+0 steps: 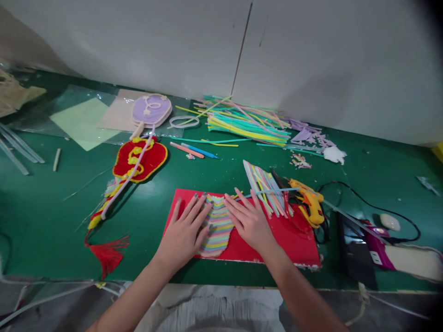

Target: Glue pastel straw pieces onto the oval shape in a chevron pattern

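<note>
A panel of pastel-striped pipe cleaners (218, 230) lies on a red board (277, 246) at the table's front edge. My left hand (183, 235) rests flat over the panel's left side, its fingers spread. From the right, my right hand (247, 221) lies with its fingers stretched out along the panel's upper right edge. Parts of the panel are hidden under both hands. A light blue strip (273, 190) runs from near my right fingertips toward a yellow glue gun (311, 203). Beyond that hand is a fan of cut pipe cleaners (265, 186), with scissors (285, 203) beside it.
A red fan-shaped ornament (152, 159) with a tassel (107, 256) lies left, below a purple one (150, 110). Bundled pipe cleaners (245, 124) lie along the wall. Two markers (194, 150) sit mid-table. A dark phone-like slab (355, 249), a power strip (411, 260) and a black cord (377, 207) are right.
</note>
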A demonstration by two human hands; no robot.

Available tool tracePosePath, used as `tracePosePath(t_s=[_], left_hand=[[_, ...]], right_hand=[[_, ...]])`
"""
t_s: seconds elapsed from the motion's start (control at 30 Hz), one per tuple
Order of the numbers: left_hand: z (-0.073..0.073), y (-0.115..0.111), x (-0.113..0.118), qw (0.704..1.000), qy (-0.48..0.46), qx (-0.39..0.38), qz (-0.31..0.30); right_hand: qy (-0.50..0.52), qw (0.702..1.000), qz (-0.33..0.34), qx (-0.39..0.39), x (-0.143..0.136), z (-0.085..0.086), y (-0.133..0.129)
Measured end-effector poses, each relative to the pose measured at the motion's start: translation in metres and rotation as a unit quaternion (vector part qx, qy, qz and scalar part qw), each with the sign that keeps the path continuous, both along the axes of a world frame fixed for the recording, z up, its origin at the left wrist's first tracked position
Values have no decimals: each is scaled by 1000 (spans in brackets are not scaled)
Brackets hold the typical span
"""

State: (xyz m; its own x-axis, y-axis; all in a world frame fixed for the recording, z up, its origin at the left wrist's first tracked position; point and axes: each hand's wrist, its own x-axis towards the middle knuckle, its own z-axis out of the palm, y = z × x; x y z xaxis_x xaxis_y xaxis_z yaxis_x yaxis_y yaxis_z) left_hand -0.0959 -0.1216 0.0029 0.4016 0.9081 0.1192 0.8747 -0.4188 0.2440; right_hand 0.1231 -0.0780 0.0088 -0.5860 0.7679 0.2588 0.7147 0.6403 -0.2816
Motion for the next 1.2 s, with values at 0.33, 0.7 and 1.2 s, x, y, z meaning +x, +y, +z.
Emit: tracePosePath(t_s=[0.33,0.7,1.2], left_hand=[[3,1,-6,984,-155,-71,42],[-2,-1,-7,969,-209,20,130],[0,0,0,999,-30,40,10]], right_hand=[[68,998,-4,3,3,-6,0],[174,979,-75,81,6,-8,-3],[26,999,16,43,0,-6,-4]])
